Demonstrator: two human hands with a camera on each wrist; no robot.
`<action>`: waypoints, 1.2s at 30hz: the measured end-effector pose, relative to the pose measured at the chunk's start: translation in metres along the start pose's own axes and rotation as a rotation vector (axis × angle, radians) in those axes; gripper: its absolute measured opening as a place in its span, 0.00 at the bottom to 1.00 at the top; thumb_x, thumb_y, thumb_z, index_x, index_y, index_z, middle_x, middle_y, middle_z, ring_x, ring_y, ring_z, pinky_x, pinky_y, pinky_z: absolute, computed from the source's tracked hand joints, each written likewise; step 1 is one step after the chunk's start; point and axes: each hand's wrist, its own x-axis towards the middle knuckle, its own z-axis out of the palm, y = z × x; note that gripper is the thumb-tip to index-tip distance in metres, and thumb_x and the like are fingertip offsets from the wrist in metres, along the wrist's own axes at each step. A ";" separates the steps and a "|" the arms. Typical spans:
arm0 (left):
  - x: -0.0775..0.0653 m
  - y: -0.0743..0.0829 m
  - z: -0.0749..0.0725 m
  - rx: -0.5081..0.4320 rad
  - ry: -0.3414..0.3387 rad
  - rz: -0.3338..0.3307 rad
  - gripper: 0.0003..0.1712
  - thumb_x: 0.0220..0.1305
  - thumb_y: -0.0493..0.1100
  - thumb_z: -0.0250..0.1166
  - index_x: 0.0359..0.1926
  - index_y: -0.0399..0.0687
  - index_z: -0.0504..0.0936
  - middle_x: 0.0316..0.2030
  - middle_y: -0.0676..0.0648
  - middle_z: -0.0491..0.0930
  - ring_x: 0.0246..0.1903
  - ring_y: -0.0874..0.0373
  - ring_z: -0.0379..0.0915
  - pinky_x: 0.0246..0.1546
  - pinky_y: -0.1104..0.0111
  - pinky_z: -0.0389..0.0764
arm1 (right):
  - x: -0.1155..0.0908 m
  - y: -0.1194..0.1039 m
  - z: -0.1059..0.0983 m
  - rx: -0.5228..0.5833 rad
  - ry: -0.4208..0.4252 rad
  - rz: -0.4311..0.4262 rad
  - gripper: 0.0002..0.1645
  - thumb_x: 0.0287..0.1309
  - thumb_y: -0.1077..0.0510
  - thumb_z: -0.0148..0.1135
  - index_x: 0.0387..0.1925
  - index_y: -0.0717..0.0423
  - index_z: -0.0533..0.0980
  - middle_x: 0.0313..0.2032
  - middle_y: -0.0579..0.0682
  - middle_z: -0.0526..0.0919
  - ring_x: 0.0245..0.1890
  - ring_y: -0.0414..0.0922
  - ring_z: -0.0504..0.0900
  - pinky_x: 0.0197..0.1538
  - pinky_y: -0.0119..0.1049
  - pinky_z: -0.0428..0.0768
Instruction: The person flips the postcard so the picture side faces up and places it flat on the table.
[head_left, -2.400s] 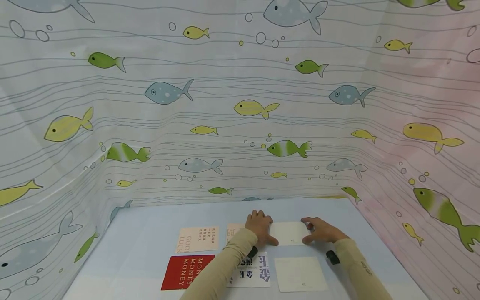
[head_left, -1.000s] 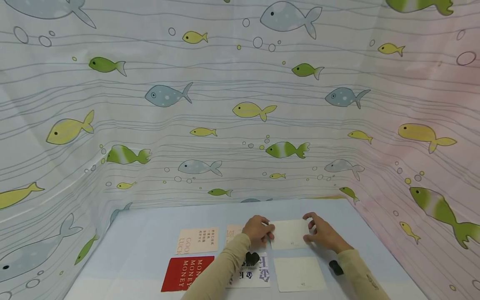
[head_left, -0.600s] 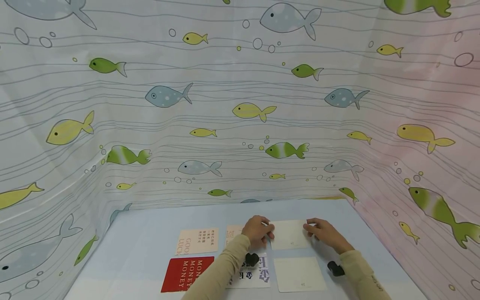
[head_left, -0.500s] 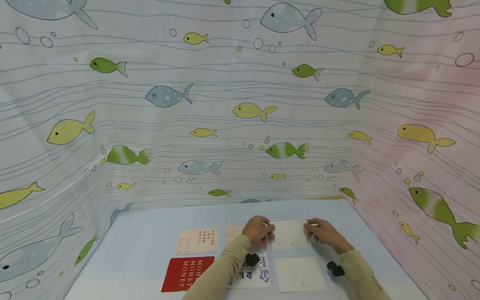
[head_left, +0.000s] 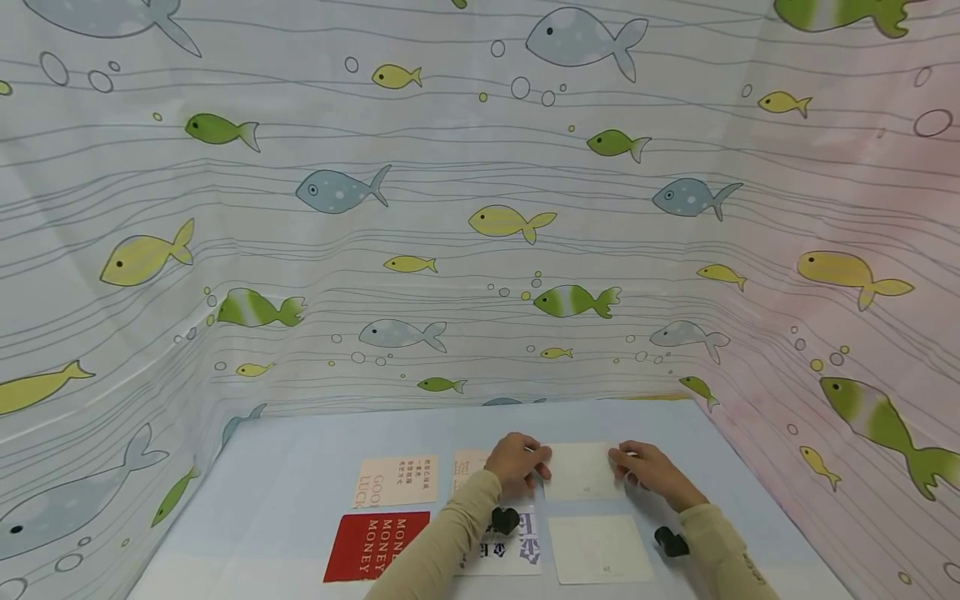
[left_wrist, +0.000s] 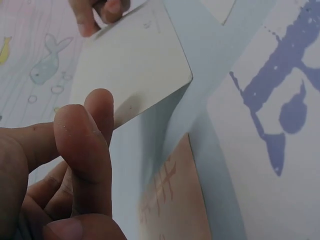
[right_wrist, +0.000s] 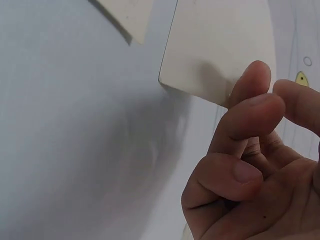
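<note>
A blank cream card point(head_left: 583, 472) is held by both hands at the back of the table, by its two side edges. My left hand point(head_left: 517, 460) pinches the left edge between thumb and fingers. At the right edge, my right hand point(head_left: 651, 472) pinches the card with its other fingers curled. In the left wrist view a shadow falls under the edge of the card point(left_wrist: 135, 65). The right wrist view shows the card's corner point(right_wrist: 200, 65) beside the pinching fingers point(right_wrist: 252, 117). Nearer the front, a second cream card point(head_left: 602, 548) lies flat.
Left of the hands lie a peach card point(head_left: 397, 481) reading "GOOD LUCK" and a red card point(head_left: 367, 546) reading "MONEY". My left arm point(head_left: 442, 542) partly covers another peach card point(head_left: 467, 463) and a white card point(head_left: 528, 562) with purple lettering. A fish-print curtain point(head_left: 480, 250) surrounds the table point(head_left: 262, 500).
My left hand has gone from spread fingers beside the card to pinching its left edge. The right hand's spread fingers have closed on the right edge. The other cards stay put.
</note>
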 end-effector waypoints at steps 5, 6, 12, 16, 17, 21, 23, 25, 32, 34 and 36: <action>-0.005 0.006 -0.002 0.041 0.020 0.005 0.20 0.72 0.56 0.61 0.49 0.45 0.85 0.23 0.54 0.86 0.14 0.58 0.76 0.37 0.67 0.75 | -0.002 -0.004 -0.004 -0.082 0.010 -0.048 0.24 0.73 0.43 0.57 0.48 0.61 0.80 0.27 0.47 0.82 0.27 0.45 0.76 0.33 0.38 0.70; -0.005 0.006 -0.003 0.050 0.025 0.004 0.21 0.72 0.57 0.61 0.49 0.46 0.85 0.23 0.54 0.86 0.14 0.58 0.77 0.38 0.67 0.74 | -0.003 -0.005 -0.005 -0.093 0.014 -0.054 0.24 0.73 0.43 0.57 0.48 0.61 0.80 0.27 0.47 0.82 0.27 0.45 0.77 0.33 0.39 0.71; -0.006 0.008 -0.003 0.065 0.044 0.020 0.24 0.71 0.61 0.60 0.48 0.47 0.85 0.22 0.54 0.86 0.15 0.54 0.79 0.34 0.66 0.74 | -0.006 -0.009 -0.007 -0.122 0.031 -0.054 0.27 0.71 0.38 0.58 0.49 0.59 0.80 0.28 0.46 0.84 0.29 0.45 0.79 0.36 0.40 0.74; -0.006 0.009 -0.003 0.071 0.060 0.028 0.26 0.70 0.65 0.60 0.47 0.49 0.85 0.22 0.54 0.86 0.16 0.52 0.80 0.33 0.67 0.73 | -0.006 -0.009 -0.007 -0.152 0.049 -0.067 0.29 0.69 0.35 0.58 0.48 0.57 0.81 0.29 0.45 0.85 0.29 0.44 0.81 0.37 0.41 0.73; -0.006 0.009 -0.003 0.073 0.064 0.031 0.26 0.70 0.65 0.60 0.47 0.49 0.85 0.21 0.54 0.86 0.16 0.52 0.80 0.32 0.66 0.73 | -0.006 -0.009 -0.007 -0.156 0.052 -0.069 0.29 0.69 0.35 0.58 0.47 0.56 0.81 0.30 0.45 0.85 0.29 0.44 0.81 0.37 0.41 0.73; -0.005 0.009 -0.002 0.095 0.078 0.048 0.26 0.68 0.67 0.60 0.44 0.51 0.85 0.20 0.55 0.85 0.16 0.52 0.80 0.31 0.67 0.72 | -0.005 -0.007 -0.007 -0.166 0.065 -0.084 0.29 0.67 0.32 0.58 0.42 0.54 0.82 0.30 0.44 0.85 0.30 0.43 0.82 0.37 0.41 0.73; -0.004 0.010 -0.002 0.106 0.080 0.055 0.26 0.68 0.68 0.61 0.42 0.52 0.85 0.20 0.55 0.84 0.16 0.52 0.80 0.30 0.66 0.72 | -0.006 -0.007 -0.008 -0.163 0.070 -0.087 0.29 0.66 0.31 0.58 0.40 0.53 0.82 0.31 0.44 0.85 0.30 0.43 0.82 0.37 0.42 0.73; -0.004 0.010 -0.001 0.115 0.082 0.059 0.26 0.68 0.68 0.60 0.41 0.52 0.85 0.20 0.56 0.84 0.16 0.52 0.80 0.28 0.66 0.71 | -0.006 -0.006 -0.008 -0.166 0.073 -0.090 0.29 0.66 0.30 0.58 0.39 0.52 0.82 0.31 0.44 0.85 0.30 0.43 0.82 0.37 0.42 0.73; -0.007 0.013 -0.002 0.142 0.094 0.075 0.24 0.68 0.69 0.60 0.37 0.55 0.85 0.20 0.56 0.84 0.17 0.52 0.80 0.24 0.66 0.70 | -0.009 -0.007 -0.010 -0.173 0.077 -0.107 0.28 0.67 0.31 0.57 0.39 0.51 0.82 0.31 0.44 0.85 0.30 0.42 0.82 0.38 0.42 0.73; -0.008 0.013 -0.002 0.154 0.096 0.086 0.25 0.67 0.69 0.60 0.37 0.55 0.85 0.20 0.56 0.84 0.17 0.52 0.80 0.24 0.67 0.71 | -0.009 -0.008 -0.011 -0.180 0.078 -0.116 0.27 0.68 0.32 0.57 0.39 0.51 0.83 0.32 0.43 0.85 0.30 0.42 0.82 0.37 0.42 0.73; -0.009 0.014 -0.003 0.165 0.093 0.097 0.26 0.67 0.70 0.60 0.37 0.54 0.86 0.21 0.56 0.85 0.18 0.52 0.81 0.24 0.67 0.71 | -0.010 -0.008 -0.012 -0.184 0.079 -0.125 0.26 0.68 0.33 0.58 0.40 0.51 0.83 0.32 0.43 0.85 0.30 0.42 0.82 0.37 0.42 0.73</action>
